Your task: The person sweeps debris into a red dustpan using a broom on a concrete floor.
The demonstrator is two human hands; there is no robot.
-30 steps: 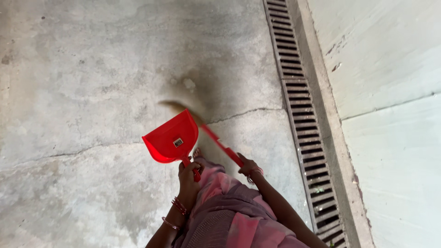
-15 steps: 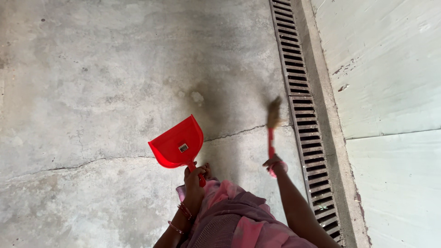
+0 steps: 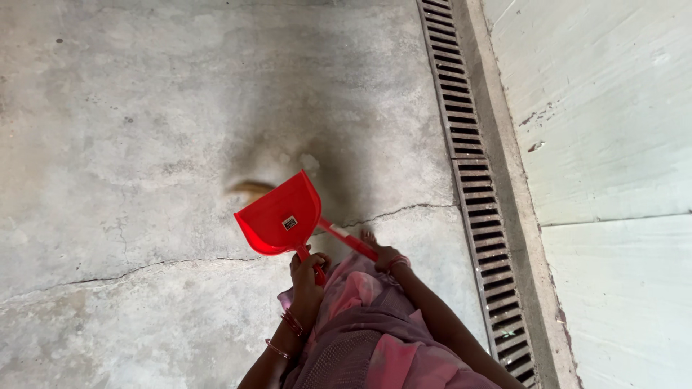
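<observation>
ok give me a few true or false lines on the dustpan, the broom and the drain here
1. The left hand holds the red dustpan by its handle. True.
2. The dustpan lies flat on the floor with no hand on it. False: it is held up in the left hand.
3. The right hand grips a broom with a red handle. True.
4. The broom's bristles are over the drain grate. False: the blurred bristles show left of the dustpan, far from the grate.
5. The grate runs along the foot of the pale wall on the right. True.
6. The concrete floor is unbroken. False: cracks run across it.
</observation>
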